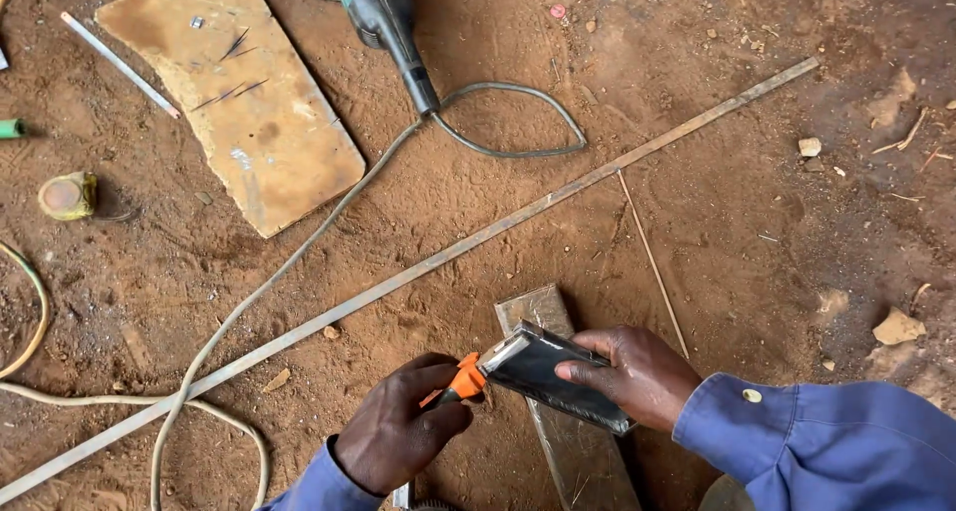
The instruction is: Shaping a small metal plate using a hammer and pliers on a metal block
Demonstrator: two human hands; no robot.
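A blue sleeve (827, 436) fills the lower right corner, and from it the right hand (637, 375) closes over a short length of dark rectangular metal tube (558, 377), fingers wrapped across its top face. The tube's long axis runs from upper left to lower right, its open end pointing up-left toward the left hand (398, 431). That hand is clenched around an orange-handled tool (460, 382), whose tip meets the tube's open end. Under the tube lies a flat metal plate (568, 441) on the red dirt ground (757, 232). A long thin metal strip (418, 267) crosses the ground diagonally beyond the hands. Farther off lie a power tool (383, 18) with its grey cable (299, 252) and a worn wooden board (239, 98).
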